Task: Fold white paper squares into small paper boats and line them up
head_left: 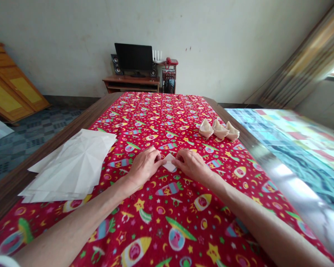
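A small folded piece of white paper (169, 162) lies on the red patterned cloth between my hands, one corner pointing away from me. My left hand (146, 163) pinches its left corner between thumb and curled fingers. On the opposite corner, my right hand (191, 163) does the same. To the left rests a stack of creased white paper sheets (78, 163). Three folded paper pieces with pointed tops and open hollows, the nearest to the middle being a paper cup shape (206, 128), stand in a row at the right.
The red cloth (161, 222) with rockets and stars covers the wooden table (5, 204). Beyond its far end are a desk with a monitor (134, 57) and a red telephone (169, 62). A bed (303, 148) is at the right, a wooden cabinet (16, 87) at the left.
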`<state>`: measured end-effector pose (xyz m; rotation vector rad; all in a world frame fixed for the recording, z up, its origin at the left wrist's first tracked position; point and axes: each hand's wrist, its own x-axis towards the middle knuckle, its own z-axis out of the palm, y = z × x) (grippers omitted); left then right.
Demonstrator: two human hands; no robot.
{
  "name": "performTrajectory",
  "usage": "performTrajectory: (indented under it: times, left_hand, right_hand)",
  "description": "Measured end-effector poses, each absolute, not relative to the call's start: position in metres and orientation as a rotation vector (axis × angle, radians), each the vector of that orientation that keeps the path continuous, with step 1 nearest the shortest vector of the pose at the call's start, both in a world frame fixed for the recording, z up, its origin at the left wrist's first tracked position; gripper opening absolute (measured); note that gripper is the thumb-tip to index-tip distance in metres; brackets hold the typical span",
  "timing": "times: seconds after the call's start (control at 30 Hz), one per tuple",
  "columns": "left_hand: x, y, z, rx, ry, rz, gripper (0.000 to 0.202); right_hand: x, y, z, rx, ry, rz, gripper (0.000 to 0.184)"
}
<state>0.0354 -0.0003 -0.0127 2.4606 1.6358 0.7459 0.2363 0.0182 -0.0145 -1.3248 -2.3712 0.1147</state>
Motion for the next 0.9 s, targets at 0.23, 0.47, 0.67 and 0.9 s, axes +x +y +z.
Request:
performTrajectory:
  times: [0.23, 0.47, 0.67, 0.9]
  left_hand:
    - [0.029, 0.003, -0.017, 2.384, 1.648, 0.782, 0.018]
    - [0.025, -0.002, -0.01, 2.384, 1.584, 0.854, 0.028]
    - [0.045, -0.012, -0.01, 2.393, 1.581, 0.889, 0.021]
    - [0.046, -0.005, -0.009, 2.374, 1.692, 1.002, 0.013]
  right_hand:
    - [0.239, 0.017, -0.015, -1.332, -2.342, 0.182, 0.016]
    - [0.238, 0.016, -0.012, -1.394, -2.152, 0.4, 0.021]
    - [0.228, 0.007, -0.011, -1.424, -1.954, 0.579, 0.027]
    - [0.22, -0.005, -0.006, -1.296, -2.087, 0.576, 0.03]
